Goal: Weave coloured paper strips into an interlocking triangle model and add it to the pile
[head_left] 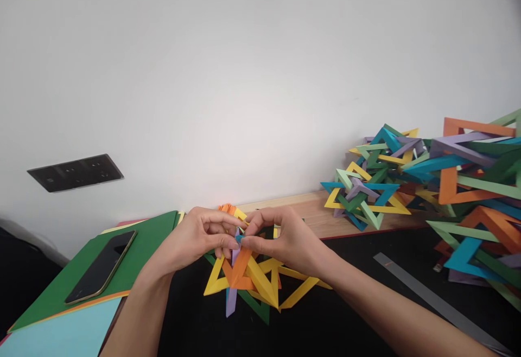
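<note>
Folded-paper star [262,284] on the black tabletop [317,330]: left grip [203,232] and right grip [287,237] both pinch its blue tip [240,239].

left: phone [101,266] on sheets [154,232] | middle: paper model [241,267] | right: ruler [427,294], paper stars [358,201] behind

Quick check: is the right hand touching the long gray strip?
Apart. The head view shows bare black surface between the right hand and the gray strip; its fingers are at the colorful paper model.
</note>
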Motion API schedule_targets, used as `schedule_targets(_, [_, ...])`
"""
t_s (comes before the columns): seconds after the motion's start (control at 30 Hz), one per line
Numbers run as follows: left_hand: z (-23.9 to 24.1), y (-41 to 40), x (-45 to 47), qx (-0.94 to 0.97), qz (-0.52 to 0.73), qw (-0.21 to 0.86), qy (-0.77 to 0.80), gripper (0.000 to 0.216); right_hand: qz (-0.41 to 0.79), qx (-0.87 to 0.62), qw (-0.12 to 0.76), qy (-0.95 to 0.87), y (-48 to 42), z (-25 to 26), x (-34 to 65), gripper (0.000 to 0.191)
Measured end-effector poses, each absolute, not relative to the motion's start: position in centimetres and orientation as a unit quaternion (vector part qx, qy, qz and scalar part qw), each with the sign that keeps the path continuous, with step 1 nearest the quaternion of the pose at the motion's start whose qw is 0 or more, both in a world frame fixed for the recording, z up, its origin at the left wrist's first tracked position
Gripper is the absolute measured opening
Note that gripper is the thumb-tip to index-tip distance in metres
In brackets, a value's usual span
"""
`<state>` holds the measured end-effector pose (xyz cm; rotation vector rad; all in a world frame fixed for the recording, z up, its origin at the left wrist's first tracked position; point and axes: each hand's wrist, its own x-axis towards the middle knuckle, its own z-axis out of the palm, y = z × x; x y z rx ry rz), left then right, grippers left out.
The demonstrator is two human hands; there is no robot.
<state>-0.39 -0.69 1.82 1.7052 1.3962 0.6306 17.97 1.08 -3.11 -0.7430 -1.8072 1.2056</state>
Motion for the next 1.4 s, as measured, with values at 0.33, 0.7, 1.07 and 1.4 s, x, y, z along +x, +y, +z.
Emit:
schedule_targets(0.33, [1.7,-0.74,-0.16,0.674,0.253,0.426,0.548,0.022,0.505,-0.316,0.395,-0.7,1.31,-3.3,18.17,0.01])
schedule_targets(0.7, [1.68,-0.67,-0.26,0.676,0.256,0.428,0.543,0.024,0.504,-0.315,0.395,-0.701,1.31,-3.05,18.22,0.011])
schedule_targets(1.07, [1.66,-0.84,-0.24,0.666,0.263,0.437,0.545,0.023,0.497,-0.313,0.413,-0.697,1.33,-3.49,18.09,0.008])
schedule_targets(1.4, [1.79,-0.86,-0.15,0.668,0.26,0.429,0.55,0.023,0.502,-0.307,0.408,-0.698,1.21,-3.34,18.02,0.014])
